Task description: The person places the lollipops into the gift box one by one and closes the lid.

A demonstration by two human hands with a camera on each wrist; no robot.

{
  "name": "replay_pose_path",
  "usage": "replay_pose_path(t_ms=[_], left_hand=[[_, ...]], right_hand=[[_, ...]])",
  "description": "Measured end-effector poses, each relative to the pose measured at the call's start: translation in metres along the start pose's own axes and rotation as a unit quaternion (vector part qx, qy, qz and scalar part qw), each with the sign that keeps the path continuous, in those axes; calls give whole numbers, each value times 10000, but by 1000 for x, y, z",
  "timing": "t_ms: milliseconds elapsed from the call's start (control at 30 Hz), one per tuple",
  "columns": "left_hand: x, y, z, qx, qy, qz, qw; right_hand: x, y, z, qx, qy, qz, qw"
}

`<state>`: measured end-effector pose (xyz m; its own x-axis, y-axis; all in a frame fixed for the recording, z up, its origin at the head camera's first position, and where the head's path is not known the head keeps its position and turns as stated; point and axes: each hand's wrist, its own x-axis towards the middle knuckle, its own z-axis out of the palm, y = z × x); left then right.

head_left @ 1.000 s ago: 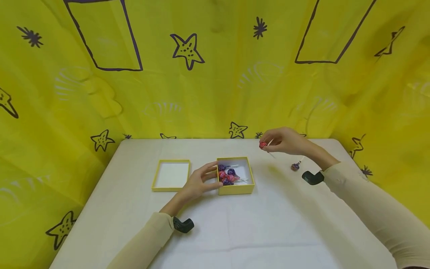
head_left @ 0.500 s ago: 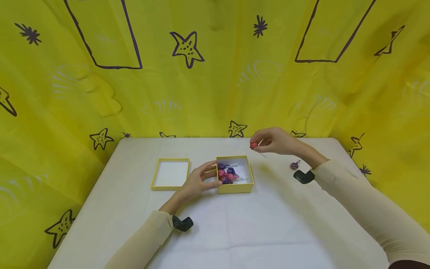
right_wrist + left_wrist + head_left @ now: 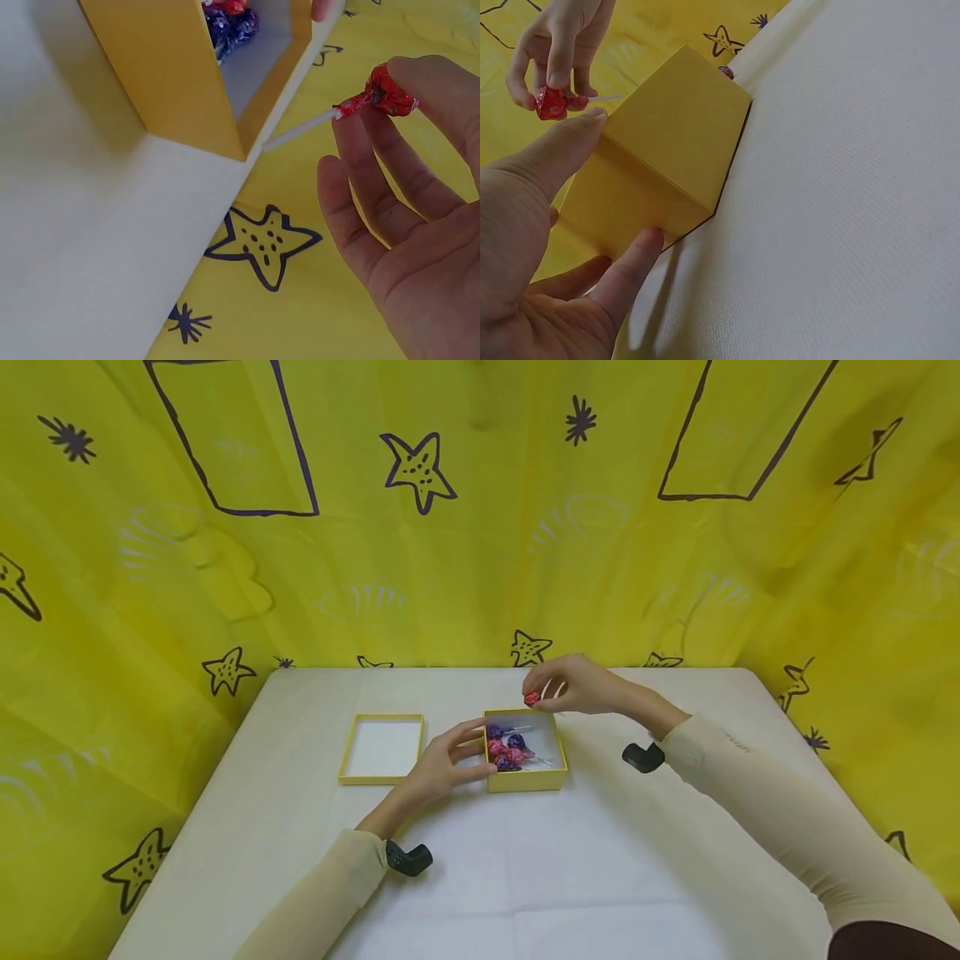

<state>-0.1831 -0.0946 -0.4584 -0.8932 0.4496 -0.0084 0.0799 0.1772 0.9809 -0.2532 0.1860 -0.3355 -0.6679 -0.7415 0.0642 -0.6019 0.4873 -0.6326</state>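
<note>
A red-wrapped lollipop [image 3: 532, 698] with a white stick is pinched between the thumb and fingers of my right hand [image 3: 581, 685]. It is over the far rim of an open yellow box [image 3: 527, 782]. Inside the box, several red and purple lollipops [image 3: 510, 752] lie towards its left side. My left hand [image 3: 442, 766] holds the box by its left side, thumb at the near corner and fingers along the wall. In the right wrist view the held lollipop [image 3: 390, 94] has its stick pointing towards the box [image 3: 161, 75].
The yellow-edged lid [image 3: 384, 749] lies inside-up left of the box. Beyond the box, one more lollipop [image 3: 726, 71] shows in the left wrist view; the right arm hides it in the head view. A yellow patterned curtain [image 3: 465, 552] hangs behind the white-covered table [image 3: 600, 877].
My right hand has moved left with the red lollipop, from the right of the box to over its far rim. The left hand and box have stayed in place.
</note>
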Motion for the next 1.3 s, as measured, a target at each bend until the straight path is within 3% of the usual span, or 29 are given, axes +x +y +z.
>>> replay_pose_path(t_ms=[567,867,1300], left_hand=[[-1,1,0,-69,-42,161,9998],[-1,0,0,-62,-39,142,9999],[-1,0,-1,25,-55,124,9999]], right_hand=[[14,9,37,82,-456,21,9989],[17,19,56,-190,-624,44,9979],[17,15,64,-368,-707,35,9968]])
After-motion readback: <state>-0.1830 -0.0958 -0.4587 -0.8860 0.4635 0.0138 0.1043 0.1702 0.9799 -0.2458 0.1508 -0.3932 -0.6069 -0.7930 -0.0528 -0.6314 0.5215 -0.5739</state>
